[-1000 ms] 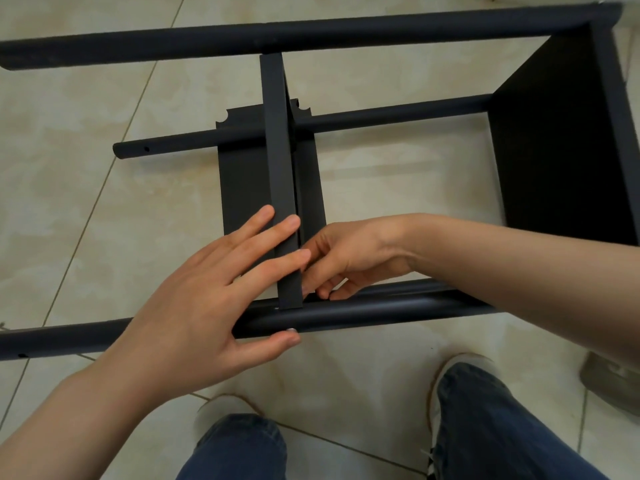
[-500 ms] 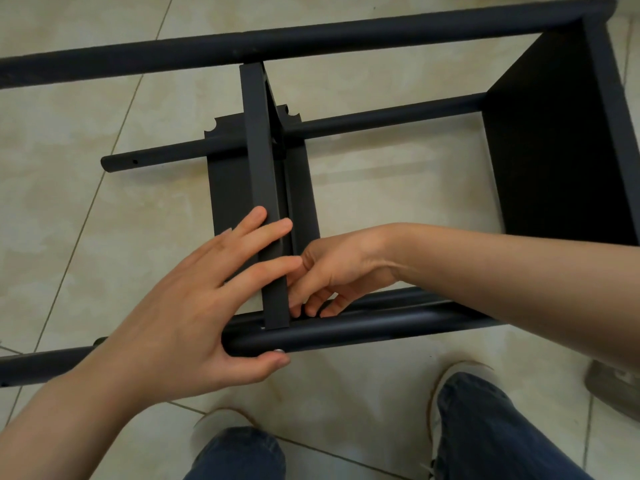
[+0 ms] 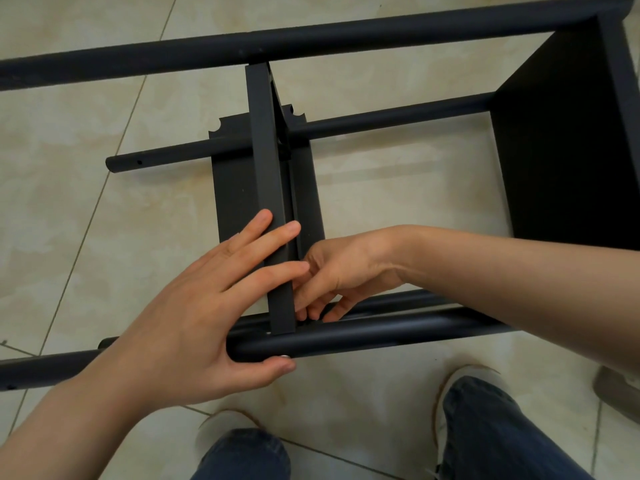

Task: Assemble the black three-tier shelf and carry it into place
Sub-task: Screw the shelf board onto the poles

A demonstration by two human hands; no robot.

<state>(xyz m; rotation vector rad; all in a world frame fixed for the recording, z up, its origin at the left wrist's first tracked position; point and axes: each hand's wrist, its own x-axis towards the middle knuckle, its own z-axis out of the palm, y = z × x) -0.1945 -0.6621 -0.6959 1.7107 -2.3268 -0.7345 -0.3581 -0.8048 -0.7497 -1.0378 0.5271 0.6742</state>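
Note:
The black shelf frame lies on its side on the tiled floor. Its far pole [image 3: 311, 39] and near pole [image 3: 381, 332] run left to right. An end shelf panel [image 3: 561, 150] closes the right side. The middle shelf panel [image 3: 265, 150] stands on edge between the two poles. My left hand [image 3: 194, 317] lays straight fingers across the panel's top edge, and its thumb hooks under the near pole. My right hand [image 3: 339, 271] reaches in from the right with fingers curled down at the joint of panel and near pole. Its fingertips are hidden behind the panel.
Two lower poles [image 3: 381, 117] of the frame lie close to the floor, their left ends free. My legs and shoes [image 3: 460, 379] stand just before the near pole. A grey object [image 3: 620, 389] lies at the right edge. Beige tiles surround the frame.
My right hand's fingers have dipped lower, down to the joint at the near pole. My left hand keeps its hold on panel and pole.

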